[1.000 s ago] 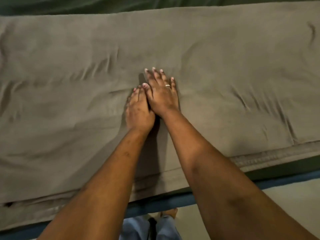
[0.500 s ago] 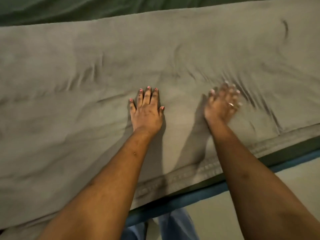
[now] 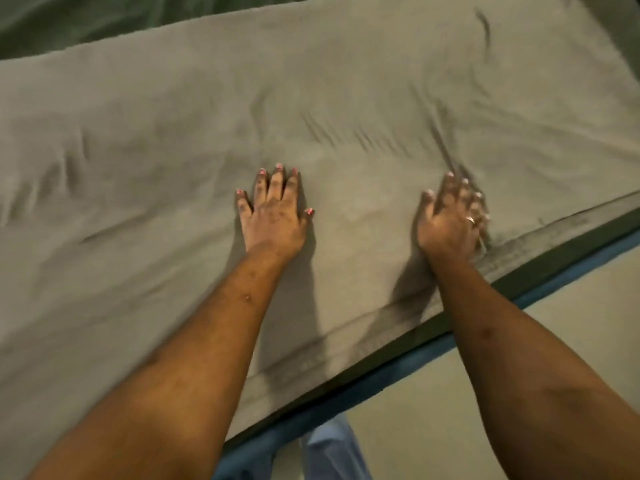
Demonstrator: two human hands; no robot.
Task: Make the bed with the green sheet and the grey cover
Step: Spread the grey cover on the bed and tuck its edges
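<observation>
The grey cover (image 3: 346,91) lies spread over most of the bed, with shallow creases across its middle and left part. Under it the green sheet (image 3: 69,22) shows as a strip along the far edge and a thin dark band along the near edge. My left hand (image 3: 273,213) presses flat on the cover, fingers straight and spread. Further right, my right hand (image 3: 450,216) rests on the cover near its hemmed near edge; it is motion-blurred, with fingers extended and a ring on one finger.
The bed's blue edge (image 3: 398,368) runs diagonally below the cover's hem. Pale floor (image 3: 467,393) lies to the lower right. My legs in light blue trousers (image 3: 332,448) stand against the bed edge at the bottom.
My hands began side by side at the cover's middle. The right hand has swept out to the right across the cover. The left stays pressed flat. The view has tilted.
</observation>
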